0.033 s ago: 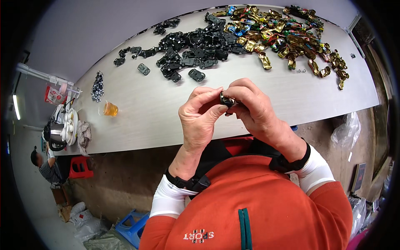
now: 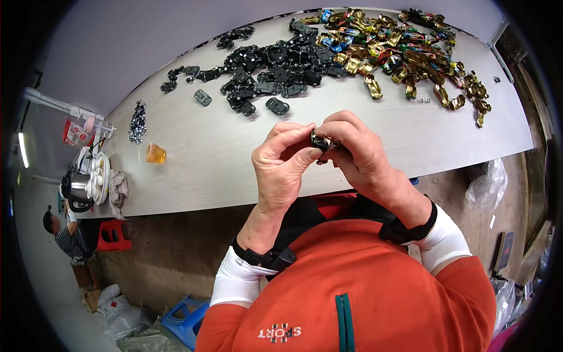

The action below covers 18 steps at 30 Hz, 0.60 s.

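Above the near part of the table, my left hand (image 2: 279, 167) and my right hand (image 2: 359, 149) meet around a small dark toy car (image 2: 319, 141). Thumbs and fingertips of both hands pinch it and cover most of it, so only a black, partly shiny bit shows. Beyond my hands lies a heap of black toy car bases (image 2: 275, 58), with one loose black base (image 2: 277, 106) nearest to me. To its right spreads a pile of shiny gold and coloured toy car bodies (image 2: 404, 56).
A cluster of small dark-and-silver parts (image 2: 138, 122) lies on the table's left, near a cup of amber drink (image 2: 156, 154). At the left end are a kettle (image 2: 81, 190), a tray of cups (image 2: 105, 176) and a cloth (image 2: 118, 190). Another person (image 2: 67, 237) is at far left.
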{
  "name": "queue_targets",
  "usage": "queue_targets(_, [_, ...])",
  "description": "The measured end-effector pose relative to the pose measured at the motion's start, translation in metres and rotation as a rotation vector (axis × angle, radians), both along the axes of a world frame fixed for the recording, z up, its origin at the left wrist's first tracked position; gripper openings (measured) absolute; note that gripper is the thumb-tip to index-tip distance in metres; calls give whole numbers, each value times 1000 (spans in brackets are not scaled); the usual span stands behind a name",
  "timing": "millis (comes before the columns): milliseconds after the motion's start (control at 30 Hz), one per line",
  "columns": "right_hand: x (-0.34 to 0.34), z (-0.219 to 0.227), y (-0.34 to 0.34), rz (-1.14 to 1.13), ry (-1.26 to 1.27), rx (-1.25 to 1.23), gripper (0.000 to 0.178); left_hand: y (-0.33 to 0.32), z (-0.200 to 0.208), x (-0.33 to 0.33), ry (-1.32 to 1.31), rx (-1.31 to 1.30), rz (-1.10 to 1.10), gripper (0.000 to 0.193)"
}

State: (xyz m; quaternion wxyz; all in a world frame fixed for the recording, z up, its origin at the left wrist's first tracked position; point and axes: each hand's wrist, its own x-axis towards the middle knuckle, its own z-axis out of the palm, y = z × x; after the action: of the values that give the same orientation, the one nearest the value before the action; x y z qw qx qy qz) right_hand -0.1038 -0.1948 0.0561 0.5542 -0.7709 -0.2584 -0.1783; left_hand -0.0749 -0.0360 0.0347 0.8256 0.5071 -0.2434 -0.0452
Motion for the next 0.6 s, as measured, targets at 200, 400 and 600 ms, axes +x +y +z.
queue_targets(200, [-1, 8, 5, 22, 58, 101, 39, 3, 7, 2, 32, -99, -28, 29])
queue_targets(400, [-3, 13, 5, 48, 46, -23, 37, 7, 7, 1, 129, -170, -79, 25])
queue_targets(600, [-8, 8, 2, 56, -12, -45, 27, 7, 13, -5, 125, -23, -83, 25])
